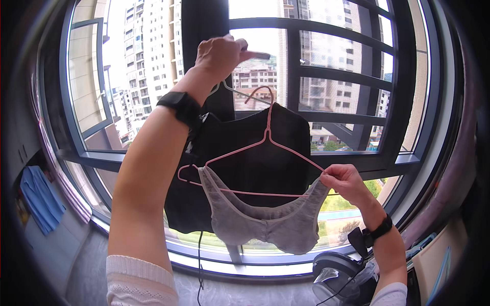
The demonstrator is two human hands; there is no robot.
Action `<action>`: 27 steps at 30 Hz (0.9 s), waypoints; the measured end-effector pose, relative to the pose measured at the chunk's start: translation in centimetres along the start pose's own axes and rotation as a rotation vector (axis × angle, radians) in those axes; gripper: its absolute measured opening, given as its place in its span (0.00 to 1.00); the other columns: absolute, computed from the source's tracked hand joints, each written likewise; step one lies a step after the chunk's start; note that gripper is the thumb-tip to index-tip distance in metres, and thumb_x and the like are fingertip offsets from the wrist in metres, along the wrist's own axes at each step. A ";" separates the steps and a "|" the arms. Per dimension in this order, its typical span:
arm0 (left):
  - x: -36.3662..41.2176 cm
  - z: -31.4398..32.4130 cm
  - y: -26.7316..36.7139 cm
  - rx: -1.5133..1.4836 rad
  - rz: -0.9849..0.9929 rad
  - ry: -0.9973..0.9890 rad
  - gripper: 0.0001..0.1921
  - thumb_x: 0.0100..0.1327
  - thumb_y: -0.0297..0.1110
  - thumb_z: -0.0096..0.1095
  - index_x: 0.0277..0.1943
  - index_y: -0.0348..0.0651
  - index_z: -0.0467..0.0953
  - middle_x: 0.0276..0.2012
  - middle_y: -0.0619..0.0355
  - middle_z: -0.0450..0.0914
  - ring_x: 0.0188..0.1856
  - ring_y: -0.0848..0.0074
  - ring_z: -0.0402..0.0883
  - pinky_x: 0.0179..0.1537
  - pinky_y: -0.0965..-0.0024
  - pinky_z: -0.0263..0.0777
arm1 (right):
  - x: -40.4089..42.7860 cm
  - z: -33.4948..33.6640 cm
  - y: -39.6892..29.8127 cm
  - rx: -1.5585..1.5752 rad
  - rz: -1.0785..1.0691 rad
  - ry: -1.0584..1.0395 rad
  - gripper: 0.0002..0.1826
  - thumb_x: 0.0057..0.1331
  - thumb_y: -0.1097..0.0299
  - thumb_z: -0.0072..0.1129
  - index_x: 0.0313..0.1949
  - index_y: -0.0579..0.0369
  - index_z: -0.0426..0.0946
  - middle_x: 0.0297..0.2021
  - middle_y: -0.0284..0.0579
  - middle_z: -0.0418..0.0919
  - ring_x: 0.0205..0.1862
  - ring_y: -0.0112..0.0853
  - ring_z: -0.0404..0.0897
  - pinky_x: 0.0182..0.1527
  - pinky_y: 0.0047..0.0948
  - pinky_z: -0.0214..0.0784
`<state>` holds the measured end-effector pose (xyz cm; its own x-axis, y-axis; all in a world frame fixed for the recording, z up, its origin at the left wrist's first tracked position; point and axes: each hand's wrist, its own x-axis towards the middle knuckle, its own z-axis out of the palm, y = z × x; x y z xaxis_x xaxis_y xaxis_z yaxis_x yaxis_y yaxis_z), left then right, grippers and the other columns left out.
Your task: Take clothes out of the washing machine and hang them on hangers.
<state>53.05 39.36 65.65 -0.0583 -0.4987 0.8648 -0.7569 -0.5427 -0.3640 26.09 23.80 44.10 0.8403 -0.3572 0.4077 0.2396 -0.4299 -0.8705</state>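
My right hand [342,181] pinches the right shoulder of a pink wire clothes hanger [294,153] together with a strap of a grey bra [264,229]. The bra's other strap loops over the hanger's left side, and the cups hang below its bottom bar. The pink hook curves free at the top, touching nothing that I can see. Raised high at the upper left, my left hand [222,49] is closed around a short bar-like thing [261,56], mostly hidden by the fingers. Behind the bra, a black garment [252,153] hangs on a pale hanger [245,94].
Dark-framed windows [293,69] curve around me. A blue garment [42,199] hangs beside grey cabinets at left. Low on the right stand a dark round appliance [337,273] with a clear part and a pale board [432,260]. A black cord [200,260] dangles near the sill.
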 end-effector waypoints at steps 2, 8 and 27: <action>1.2 0.1 -0.1 -0.018 -0.144 0.070 0.22 0.56 0.60 0.51 0.38 0.51 0.79 0.31 0.57 0.79 0.36 0.64 0.80 0.41 0.64 0.71 | 0.8 0.4 0.3 0.012 -0.010 -0.013 0.07 0.61 0.71 0.56 0.32 0.63 0.77 0.23 0.30 0.74 0.26 0.15 0.69 0.30 0.15 0.63; 2.1 -1.0 -1.8 -0.310 -0.160 -0.046 0.22 0.55 0.58 0.55 0.40 0.49 0.80 0.33 0.57 0.81 0.39 0.67 0.79 0.45 0.66 0.69 | 3.4 0.2 -1.1 -0.035 -0.001 0.013 0.08 0.61 0.69 0.56 0.32 0.61 0.78 0.21 0.28 0.72 0.22 0.12 0.66 0.24 0.13 0.58; -1.6 1.5 -8.6 -0.692 -0.441 -0.108 0.12 0.55 0.36 0.60 0.36 0.36 0.78 0.20 0.59 0.78 0.17 0.78 0.77 0.27 0.74 0.74 | 11.9 0.9 -3.1 0.110 -0.015 -0.061 0.09 0.61 0.65 0.56 0.30 0.57 0.77 0.19 0.28 0.71 0.19 0.14 0.63 0.20 0.14 0.55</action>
<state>60.58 43.81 66.90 0.3743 -0.4186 0.8275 -0.9272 -0.1832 0.3267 35.83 21.58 51.39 0.8633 -0.2990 0.4065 0.3016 -0.3401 -0.8907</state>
